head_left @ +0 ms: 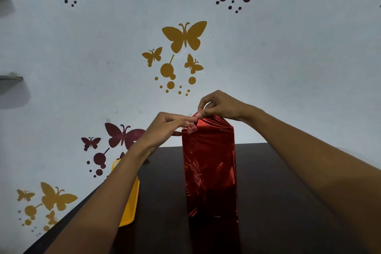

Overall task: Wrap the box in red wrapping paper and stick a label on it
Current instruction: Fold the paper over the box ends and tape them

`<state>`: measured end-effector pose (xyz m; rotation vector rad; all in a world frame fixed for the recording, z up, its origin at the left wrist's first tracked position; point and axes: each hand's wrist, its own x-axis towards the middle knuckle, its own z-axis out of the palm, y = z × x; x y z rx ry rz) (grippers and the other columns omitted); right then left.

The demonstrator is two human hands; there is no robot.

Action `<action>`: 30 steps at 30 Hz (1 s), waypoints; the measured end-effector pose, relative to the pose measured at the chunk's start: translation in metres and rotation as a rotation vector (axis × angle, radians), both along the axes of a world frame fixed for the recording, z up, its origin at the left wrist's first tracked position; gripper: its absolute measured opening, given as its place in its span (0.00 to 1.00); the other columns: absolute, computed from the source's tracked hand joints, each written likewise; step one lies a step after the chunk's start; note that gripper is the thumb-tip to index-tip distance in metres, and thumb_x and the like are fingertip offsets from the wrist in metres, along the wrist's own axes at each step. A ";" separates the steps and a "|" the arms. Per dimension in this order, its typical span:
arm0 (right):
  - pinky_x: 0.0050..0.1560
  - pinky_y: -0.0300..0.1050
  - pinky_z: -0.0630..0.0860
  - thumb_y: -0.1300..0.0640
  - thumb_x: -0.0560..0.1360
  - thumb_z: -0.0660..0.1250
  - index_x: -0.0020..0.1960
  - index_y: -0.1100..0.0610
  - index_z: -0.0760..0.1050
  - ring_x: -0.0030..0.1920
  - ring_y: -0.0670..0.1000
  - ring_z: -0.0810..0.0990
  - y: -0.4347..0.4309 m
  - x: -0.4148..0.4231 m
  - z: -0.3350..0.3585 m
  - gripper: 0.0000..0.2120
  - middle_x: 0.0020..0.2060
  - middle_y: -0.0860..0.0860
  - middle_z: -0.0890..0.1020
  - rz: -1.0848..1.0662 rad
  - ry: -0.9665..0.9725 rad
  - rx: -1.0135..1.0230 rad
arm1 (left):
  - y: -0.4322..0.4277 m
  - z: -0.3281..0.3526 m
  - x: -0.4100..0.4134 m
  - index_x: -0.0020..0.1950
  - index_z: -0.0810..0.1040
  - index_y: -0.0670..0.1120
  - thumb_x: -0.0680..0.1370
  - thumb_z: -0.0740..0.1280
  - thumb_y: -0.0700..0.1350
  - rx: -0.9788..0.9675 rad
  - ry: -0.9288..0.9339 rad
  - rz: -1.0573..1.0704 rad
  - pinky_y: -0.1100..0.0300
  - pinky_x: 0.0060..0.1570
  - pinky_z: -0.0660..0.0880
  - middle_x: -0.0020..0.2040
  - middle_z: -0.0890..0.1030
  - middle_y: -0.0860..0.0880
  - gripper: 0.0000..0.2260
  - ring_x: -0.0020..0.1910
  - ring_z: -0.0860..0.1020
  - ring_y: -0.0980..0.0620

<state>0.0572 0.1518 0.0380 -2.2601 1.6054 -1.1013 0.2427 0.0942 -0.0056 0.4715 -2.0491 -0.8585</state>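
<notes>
The box (210,181) stands upright near the middle of the dark table (278,192), covered all over in shiny red paper (206,150) that creases and gathers into a peak at its top. Both forearms reach in from the lower corners and meet at that top. The left hand (165,128) comes in from the left with the wrist roughly level and the fingers reaching sideways to the upper left corner of the box. There the fingertips and thumb appear to pinch a small piece of clear tape (191,129) against the paper. The right hand (220,106) sits higher, arched above the peak with the wrist bent down. Its thumb and forefinger pinch the folded tip of the paper while the other fingers curl loosely behind. A yellow tray (131,202) lies on the table's left edge, partly under the left forearm. Behind the table is a pale wall (82,57) with butterfly stickers (184,36) in yellow and dark red.
</notes>
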 end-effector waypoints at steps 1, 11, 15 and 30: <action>0.34 0.27 0.69 0.61 0.72 0.70 0.43 0.64 0.78 0.26 0.40 0.76 0.000 0.001 0.000 0.05 0.24 0.43 0.78 -0.008 0.008 0.006 | -0.001 0.000 0.000 0.52 0.82 0.49 0.78 0.62 0.38 0.004 -0.003 0.007 0.64 0.49 0.77 0.50 0.82 0.53 0.11 0.51 0.79 0.59; 0.67 0.64 0.61 0.31 0.72 0.56 0.69 0.50 0.69 0.69 0.55 0.67 0.005 -0.006 -0.022 0.33 0.69 0.50 0.70 -0.246 -0.217 0.340 | -0.006 0.001 0.000 0.52 0.83 0.46 0.78 0.63 0.41 0.133 -0.024 0.034 0.61 0.50 0.77 0.52 0.83 0.53 0.10 0.53 0.78 0.59; 0.64 0.59 0.70 0.34 0.68 0.65 0.60 0.52 0.77 0.59 0.53 0.76 0.002 -0.005 -0.026 0.28 0.57 0.51 0.80 -0.228 -0.376 0.338 | -0.003 0.004 -0.001 0.52 0.83 0.44 0.78 0.63 0.41 0.163 -0.037 0.048 0.58 0.51 0.77 0.52 0.83 0.50 0.09 0.52 0.79 0.57; 0.15 0.30 0.64 0.62 0.68 0.74 0.61 0.66 0.71 0.31 0.48 0.75 0.008 0.014 -0.031 0.24 0.34 0.54 0.76 -0.386 -0.856 0.341 | -0.007 0.009 0.011 0.51 0.83 0.47 0.76 0.67 0.45 0.299 0.054 0.021 0.56 0.51 0.78 0.49 0.85 0.50 0.07 0.49 0.83 0.53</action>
